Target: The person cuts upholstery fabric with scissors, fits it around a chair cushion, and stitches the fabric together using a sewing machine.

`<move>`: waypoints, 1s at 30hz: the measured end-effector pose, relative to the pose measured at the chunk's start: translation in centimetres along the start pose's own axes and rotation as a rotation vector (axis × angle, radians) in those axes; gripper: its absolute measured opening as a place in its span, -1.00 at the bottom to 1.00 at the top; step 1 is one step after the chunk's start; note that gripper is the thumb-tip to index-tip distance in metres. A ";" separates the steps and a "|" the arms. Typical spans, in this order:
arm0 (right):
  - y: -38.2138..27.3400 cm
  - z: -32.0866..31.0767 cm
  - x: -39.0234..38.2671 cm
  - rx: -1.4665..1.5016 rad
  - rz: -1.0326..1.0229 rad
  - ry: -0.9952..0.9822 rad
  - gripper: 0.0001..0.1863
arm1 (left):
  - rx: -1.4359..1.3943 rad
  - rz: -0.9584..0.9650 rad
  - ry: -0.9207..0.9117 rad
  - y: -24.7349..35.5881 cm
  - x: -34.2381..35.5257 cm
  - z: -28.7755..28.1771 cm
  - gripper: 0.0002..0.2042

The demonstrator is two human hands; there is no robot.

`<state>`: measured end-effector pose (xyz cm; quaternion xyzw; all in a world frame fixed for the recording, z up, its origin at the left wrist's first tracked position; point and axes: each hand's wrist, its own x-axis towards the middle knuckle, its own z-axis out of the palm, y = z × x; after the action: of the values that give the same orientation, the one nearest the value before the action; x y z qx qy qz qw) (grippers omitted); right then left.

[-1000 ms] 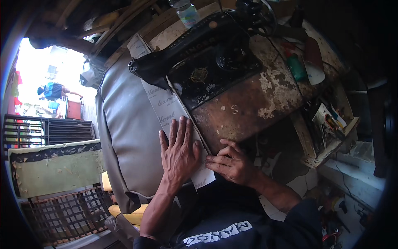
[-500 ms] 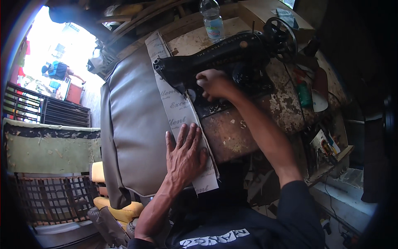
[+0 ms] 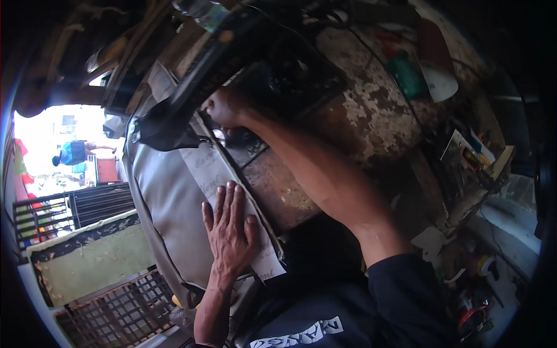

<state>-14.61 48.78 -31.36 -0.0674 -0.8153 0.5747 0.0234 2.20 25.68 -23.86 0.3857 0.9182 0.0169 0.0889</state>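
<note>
A black sewing machine (image 3: 200, 78) stands on the worn table. A padded grey leather-like cover (image 3: 165, 194) lies left of and under its head. Along the cover's right side runs a pale printed backing strip (image 3: 203, 177). My left hand (image 3: 228, 240) rests flat on the strip's near part, fingers stretched and slightly apart. Under the machine's arm, beside the needle area, is my right hand (image 3: 227, 109). Its fingers are curled closed, and the machine's shadow and blur hide whatever they may hold.
Peeling paint covers the wooden tabletop (image 3: 371, 110). A green container (image 3: 408, 75) and a brown-and-white cup-like object (image 3: 438, 64) are at the far right. Tools fill an open drawer (image 3: 473, 153) at the right. A plastic bottle (image 3: 200, 11) stands beyond the machine. A dark metal grate (image 3: 101, 203) is at left.
The whole view has turned and shifted, so the machine now appears further left and steeper. My left hand stays flat on the strip; my right hand stays curled under the machine's arm.
</note>
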 end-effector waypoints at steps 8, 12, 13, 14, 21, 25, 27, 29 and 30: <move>-2.7 -1.6 0.0 -0.106 0.027 -0.148 -0.71 | 0.024 -0.004 -0.024 -0.4 0.0 -0.7 -0.40; -2.4 -0.7 -0.6 -0.109 -0.023 -0.048 -0.71 | 0.012 -0.005 -0.019 -0.2 0.2 -1.0 -0.40; -2.3 -0.6 -0.6 -0.109 -0.031 -0.023 -0.71 | 0.000 -0.012 -0.017 0.0 0.3 -1.2 -0.40; -2.3 -0.6 -0.6 -0.112 -0.037 -0.002 -0.72 | 0.009 -0.011 -0.022 0.2 0.6 -1.4 -0.38; -2.2 0.5 -0.9 -0.142 -0.106 0.172 -0.72 | 0.000 -0.004 -0.023 -0.2 0.5 -1.5 -0.39; -2.5 3.1 0.3 -0.205 -0.224 0.318 -0.72 | -0.010 0.038 0.019 -0.9 0.4 -1.6 -0.39; -1.9 4.3 2.8 -0.343 -0.259 0.212 -0.63 | -0.011 0.020 0.024 -0.7 0.3 -1.5 -0.39; 1.0 6.0 4.9 -0.218 -0.442 0.441 -0.61 | -0.031 -0.015 -0.004 -0.3 0.5 -1.2 -0.38; 2.4 6.7 5.8 -0.131 -0.525 0.534 -0.60 | -0.039 -0.011 0.002 -0.2 0.7 -0.8 -0.36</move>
<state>-20.94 44.14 -36.10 -0.0049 -0.8049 0.4580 0.3773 1.45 26.09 -23.15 0.3788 0.9198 0.0347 0.0958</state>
